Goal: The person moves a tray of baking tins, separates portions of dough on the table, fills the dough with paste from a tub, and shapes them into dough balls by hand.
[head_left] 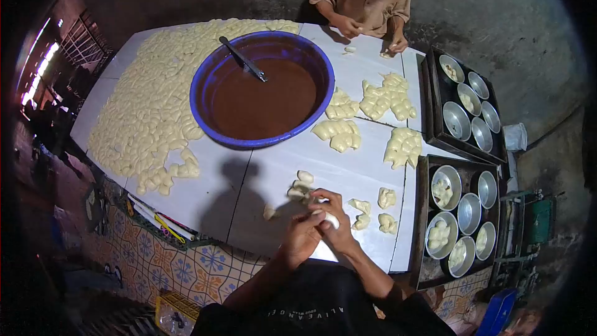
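At the near edge of the table, my left hand (302, 236) and my right hand (339, 236) are together, closed around a pale piece of dough (328, 219). Part of that piece is hidden by my fingers. Just beyond them lie loose dough pieces (305, 177), and another small dough lump (269, 212) is to the left of my left hand. To the right of my right hand are several small dough clusters (387, 198).
A blue basin (196, 115) of brown mixture holds a dark-handled utensil (239, 56). A dough mass (146, 106) covers the left side; larger dough slabs (385, 95) lie right. Black trays (425, 211) carry round tins (469, 213). Across the table, a co-worker (367, 0) handles dough.
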Tool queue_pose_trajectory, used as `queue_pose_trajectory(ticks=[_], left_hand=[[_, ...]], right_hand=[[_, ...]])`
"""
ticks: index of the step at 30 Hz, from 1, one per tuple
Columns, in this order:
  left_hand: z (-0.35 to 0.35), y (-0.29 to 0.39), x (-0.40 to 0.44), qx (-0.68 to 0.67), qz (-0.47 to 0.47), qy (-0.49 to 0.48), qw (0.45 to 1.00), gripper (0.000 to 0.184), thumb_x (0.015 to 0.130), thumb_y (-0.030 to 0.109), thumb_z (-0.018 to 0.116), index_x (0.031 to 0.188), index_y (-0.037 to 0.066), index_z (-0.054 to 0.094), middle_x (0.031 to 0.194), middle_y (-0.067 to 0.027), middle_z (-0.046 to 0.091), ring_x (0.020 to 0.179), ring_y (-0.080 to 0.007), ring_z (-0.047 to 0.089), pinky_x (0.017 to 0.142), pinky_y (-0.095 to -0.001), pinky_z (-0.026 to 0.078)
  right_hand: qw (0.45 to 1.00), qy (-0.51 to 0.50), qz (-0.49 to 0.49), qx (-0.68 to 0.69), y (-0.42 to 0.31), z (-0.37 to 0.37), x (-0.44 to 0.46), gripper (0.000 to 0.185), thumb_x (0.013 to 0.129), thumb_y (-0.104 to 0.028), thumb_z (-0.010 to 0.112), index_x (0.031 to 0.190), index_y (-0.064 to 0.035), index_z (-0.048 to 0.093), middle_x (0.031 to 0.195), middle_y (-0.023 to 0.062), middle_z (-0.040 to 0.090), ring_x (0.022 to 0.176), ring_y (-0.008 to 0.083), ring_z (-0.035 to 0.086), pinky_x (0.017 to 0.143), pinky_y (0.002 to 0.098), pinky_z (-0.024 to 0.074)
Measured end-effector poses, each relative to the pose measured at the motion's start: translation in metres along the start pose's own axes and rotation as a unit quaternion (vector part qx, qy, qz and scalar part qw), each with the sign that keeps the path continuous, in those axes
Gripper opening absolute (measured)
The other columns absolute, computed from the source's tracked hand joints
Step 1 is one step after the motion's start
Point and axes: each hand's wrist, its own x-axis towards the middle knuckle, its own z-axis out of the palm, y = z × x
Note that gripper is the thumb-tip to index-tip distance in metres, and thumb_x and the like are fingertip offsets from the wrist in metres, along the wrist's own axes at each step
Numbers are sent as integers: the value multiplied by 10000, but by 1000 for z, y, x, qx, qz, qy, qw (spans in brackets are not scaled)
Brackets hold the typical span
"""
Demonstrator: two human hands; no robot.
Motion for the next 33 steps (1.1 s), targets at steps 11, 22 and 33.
queue_pose_trajectory(ticks=[11, 22, 33], left_hand=[[41, 138, 144, 360, 199, 3, 911, 764, 915, 662, 354, 1208, -23, 522, 1073, -193, 634, 985, -304, 617, 871, -462, 439], [23, 159, 159, 774, 284, 7, 566, 777, 946, 646, 224, 1317, 23, 502, 870, -202, 625, 727, -352, 625, 646, -438, 507], [40, 52, 51, 376, -34, 135, 916, 620, 1003, 470, 352, 1417, 9, 375, 1178, -162, 598, 990, -198, 586, 853, -266, 446]], right_hand=[[912, -35, 174, 371, 50, -18, 3, 1305, 592, -659, 768, 1498, -313, -106, 1532, 53, 153, 1285, 217, 350, 938, 421, 399], [879, 66, 175, 439, 73, -13, 7, 817, 897, -190, 637, 1510, -173, 97, 1443, 122, 342, 1177, 204, 478, 899, 324, 480], [963, 195, 181, 35, 26, 8, 10, 203, 874, -56, 629, 1063, 18, 636, 1053, 76, 586, 905, 162, 543, 834, 289, 449]])
